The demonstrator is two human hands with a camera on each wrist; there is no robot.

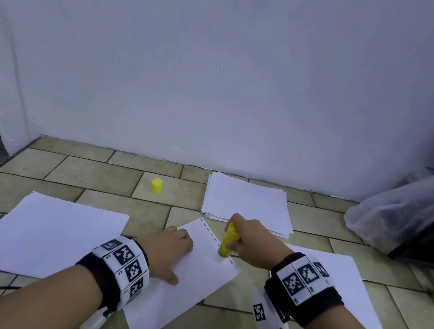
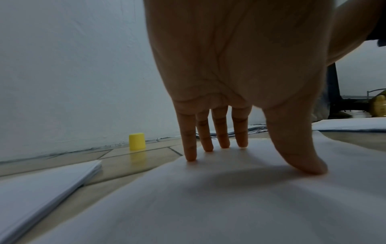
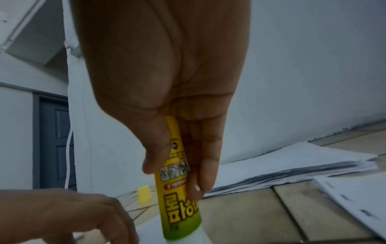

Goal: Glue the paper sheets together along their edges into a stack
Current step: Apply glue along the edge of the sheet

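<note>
The left hand [image 1: 169,253] presses spread fingertips [image 2: 223,143] flat on the centre paper sheet [image 1: 189,284]. Right of it, the right hand [image 1: 250,241] grips the yellow glue stick [image 1: 228,240], tip down on that sheet's dashed right edge.

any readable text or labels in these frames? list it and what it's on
Glue stick, held by the right hand: large Korean lettering, upside down, too blurred to transcribe; red band ending "...ABLE"; fine print unreadable.
Wristbands: square coded markers, no words.
Paper sheet, yellow cap: no text.
</note>
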